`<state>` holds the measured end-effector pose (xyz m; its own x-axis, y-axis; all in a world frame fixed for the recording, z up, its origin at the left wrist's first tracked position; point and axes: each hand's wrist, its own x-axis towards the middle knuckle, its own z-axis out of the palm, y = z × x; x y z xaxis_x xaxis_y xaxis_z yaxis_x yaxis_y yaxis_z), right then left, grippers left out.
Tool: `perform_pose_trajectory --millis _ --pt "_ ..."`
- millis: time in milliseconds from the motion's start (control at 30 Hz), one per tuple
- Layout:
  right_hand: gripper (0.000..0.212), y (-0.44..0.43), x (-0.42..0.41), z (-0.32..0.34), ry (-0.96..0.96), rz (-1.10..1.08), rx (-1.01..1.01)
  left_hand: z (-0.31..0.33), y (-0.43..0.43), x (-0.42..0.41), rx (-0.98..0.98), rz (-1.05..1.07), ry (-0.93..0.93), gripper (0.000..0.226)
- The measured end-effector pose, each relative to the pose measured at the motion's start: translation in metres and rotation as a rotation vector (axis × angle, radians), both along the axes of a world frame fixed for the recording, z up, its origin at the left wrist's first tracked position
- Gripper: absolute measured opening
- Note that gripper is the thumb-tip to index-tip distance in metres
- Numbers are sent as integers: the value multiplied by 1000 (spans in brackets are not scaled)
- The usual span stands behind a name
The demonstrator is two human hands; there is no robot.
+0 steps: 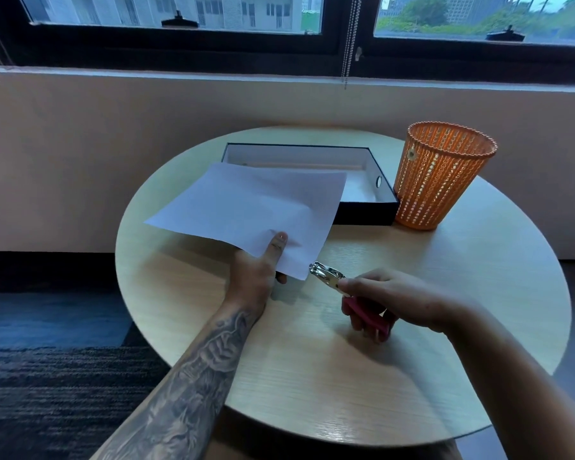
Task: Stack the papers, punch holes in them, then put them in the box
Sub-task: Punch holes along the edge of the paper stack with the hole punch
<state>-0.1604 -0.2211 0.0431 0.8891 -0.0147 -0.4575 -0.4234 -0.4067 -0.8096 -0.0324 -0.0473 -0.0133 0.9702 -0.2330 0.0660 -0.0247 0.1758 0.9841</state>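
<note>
My left hand [258, 268] pinches the near edge of the white papers [256, 207], thumb on top, and holds them lifted above the round table. My right hand [392, 298] grips a hole punch [342, 290] with pink handles. Its metal jaws touch the papers' near right corner. Behind the papers lies the open black box [362, 212] with a white inside, partly hidden by the sheets.
An orange mesh basket [442, 175] stands just right of the box. The round wooden table [312, 376] ends close to the wall below the window. Dark carpet lies to the left.
</note>
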Motion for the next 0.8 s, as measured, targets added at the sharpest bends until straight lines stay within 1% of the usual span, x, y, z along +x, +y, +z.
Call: perform_pose_trajectory --millis 67,200,500,733,800 --pt "47 0 1 1 -4 3 -7 1 0 -1 1 8 2 29" --pt "47 4 4 1 8 22 -26 2 0 -1 -3 -1 -3 23" --pt "53 7 8 0 15 36 -45 3 0 -1 -16 -12 -11 32" --pt "53 5 8 -1 14 51 -75 2 0 -1 -38 -12 -31 27" --pt "53 5 8 -1 17 54 -82 3 -1 -2 -44 -13 -26 19"
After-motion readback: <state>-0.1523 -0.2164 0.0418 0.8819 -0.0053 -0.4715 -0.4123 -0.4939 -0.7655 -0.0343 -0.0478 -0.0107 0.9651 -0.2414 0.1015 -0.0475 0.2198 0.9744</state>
